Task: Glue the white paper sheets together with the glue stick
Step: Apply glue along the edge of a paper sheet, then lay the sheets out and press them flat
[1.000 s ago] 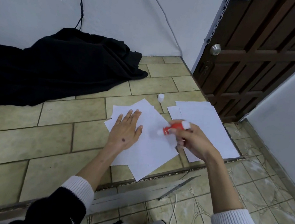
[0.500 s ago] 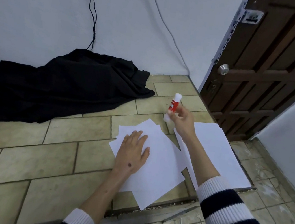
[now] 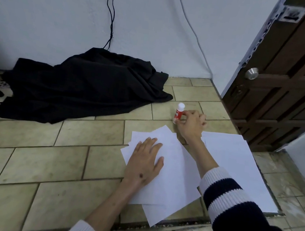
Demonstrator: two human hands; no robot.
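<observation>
Here right hand (image 3: 190, 125) stands glue stick (image 3: 179, 113) beyond paper sheets' (image 3: 175, 169) edge.

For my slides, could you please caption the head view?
Right hand stands glue stick on floor; left hand flattens paper sheets.

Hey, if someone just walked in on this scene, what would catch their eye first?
Probably the red and white glue stick, standing upright on the tiled floor in the right hand's grip, just beyond the papers. Next, the left hand pressed flat on the fanned white paper sheets. Behind them, a big black cloth lies heaped against the wall.
</observation>
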